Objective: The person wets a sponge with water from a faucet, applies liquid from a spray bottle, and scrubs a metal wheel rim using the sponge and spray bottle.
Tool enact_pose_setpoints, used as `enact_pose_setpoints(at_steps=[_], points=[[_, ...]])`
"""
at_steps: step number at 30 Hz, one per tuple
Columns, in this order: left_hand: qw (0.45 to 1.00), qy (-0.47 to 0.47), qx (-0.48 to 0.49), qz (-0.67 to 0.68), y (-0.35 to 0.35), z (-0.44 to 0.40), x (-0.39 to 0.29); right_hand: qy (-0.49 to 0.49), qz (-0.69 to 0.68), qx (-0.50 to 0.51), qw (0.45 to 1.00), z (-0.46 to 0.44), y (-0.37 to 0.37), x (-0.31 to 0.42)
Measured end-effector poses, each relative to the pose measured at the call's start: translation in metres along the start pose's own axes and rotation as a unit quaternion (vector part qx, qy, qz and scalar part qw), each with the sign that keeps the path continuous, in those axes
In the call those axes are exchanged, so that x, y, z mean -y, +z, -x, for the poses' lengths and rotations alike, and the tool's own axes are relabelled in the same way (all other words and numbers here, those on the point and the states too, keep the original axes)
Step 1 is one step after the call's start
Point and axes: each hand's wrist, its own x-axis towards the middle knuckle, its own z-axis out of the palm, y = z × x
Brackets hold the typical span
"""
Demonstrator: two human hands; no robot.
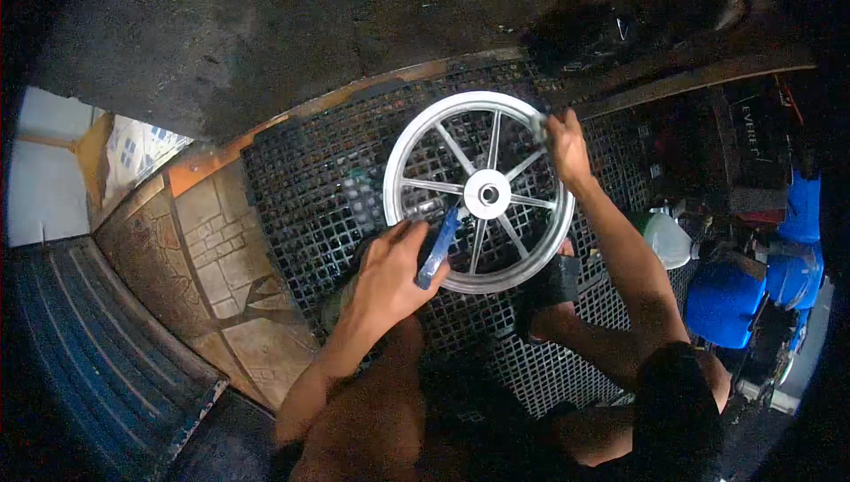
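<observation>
A silver spoked wheel (pixel 487 192) is held tilted above a black grid mat, its round hub facing me. My right hand (pixel 569 147) is closed on the wheel's upper right rim. A small grey blur beside those fingers is too unclear to name. In my left hand (pixel 392 268), at the lower left of the wheel, is a blue-handled brush (pixel 438 250). Its working end points up toward the hub, among the spokes, and I cannot tell whether it touches them. The spokes look wet or shiny.
Beneath the wheel spreads the black grid mat (pixel 305 190). Blue containers (pixel 726 303) and a whitish jug (pixel 667 241) stand at the right. A ridged blue panel (pixel 97 349) and patterned tiles (pixel 217 247) lie at the left. Dark floor (pixel 266 30) extends beyond the mat.
</observation>
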Motion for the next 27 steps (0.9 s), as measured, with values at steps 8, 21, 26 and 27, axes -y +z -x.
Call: enact_pose_setpoints(at_steps=[8,21,26,27], points=[[0.998,-0.017,-0.056,-0.033,0.008,-0.006,0.006,-0.054,-0.185,-0.084,0.978,-0.063,0.026,0.066],[0.999,-0.034,-0.002,0.001,0.025,-0.017,0.013,-0.082,-0.155,0.138,0.975,0.004,0.020,0.059],[0.999,-0.043,0.016,-0.005,0.037,-0.018,0.012,-0.029,-0.135,0.174,0.975,0.018,0.008,0.067],[0.999,-0.040,0.015,-0.007,0.040,-0.019,0.014,-0.019,-0.124,0.190,0.974,0.019,0.007,0.067]])
